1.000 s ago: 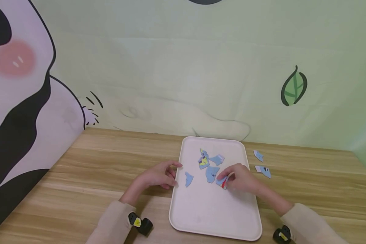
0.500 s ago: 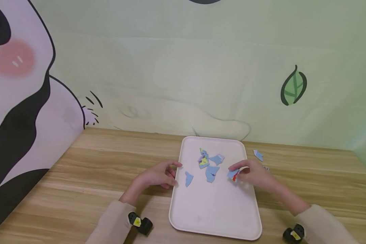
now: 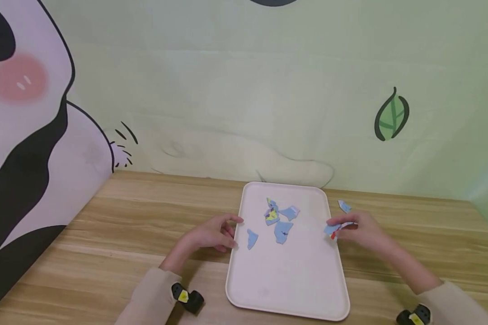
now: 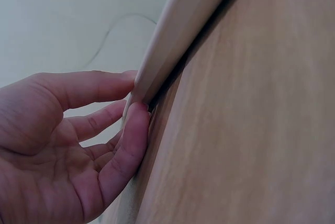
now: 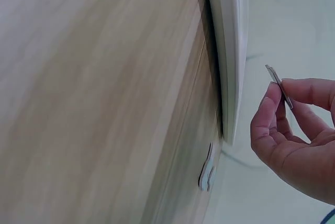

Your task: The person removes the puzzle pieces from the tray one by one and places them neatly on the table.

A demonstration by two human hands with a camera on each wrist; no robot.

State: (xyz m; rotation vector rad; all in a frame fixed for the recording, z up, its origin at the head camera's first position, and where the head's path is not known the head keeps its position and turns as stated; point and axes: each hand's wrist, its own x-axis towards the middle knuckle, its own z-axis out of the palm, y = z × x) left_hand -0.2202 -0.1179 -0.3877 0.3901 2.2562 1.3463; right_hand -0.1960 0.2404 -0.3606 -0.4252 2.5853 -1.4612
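Note:
My right hand [image 3: 359,230] pinches a blue puzzle piece with red on it [image 3: 331,229], raised over the tray's right rim; in the right wrist view the held piece [image 5: 279,85] shows edge-on between thumb and fingers. My left hand [image 3: 211,232] grips the left edge of the white tray [image 3: 284,284], its fingertips on the rim in the left wrist view. On the tray lie a joined blue-and-yellow piece [image 3: 271,214], a blue piece with pale pink [image 3: 289,212], a larger blue piece [image 3: 283,232] and a small plain blue one [image 3: 252,239].
A loose piece [image 3: 344,206] lies on the wooden table [image 3: 146,207] right of the tray. Another piece there is mostly hidden by my right hand. Behind the table stands a pale green wall [image 3: 227,90] with a panda and leaf drawing.
My right hand has lifted the red-and-blue piece and carried it rightward from the middle of the tray to its right rim. The left hand stays at the left edge.

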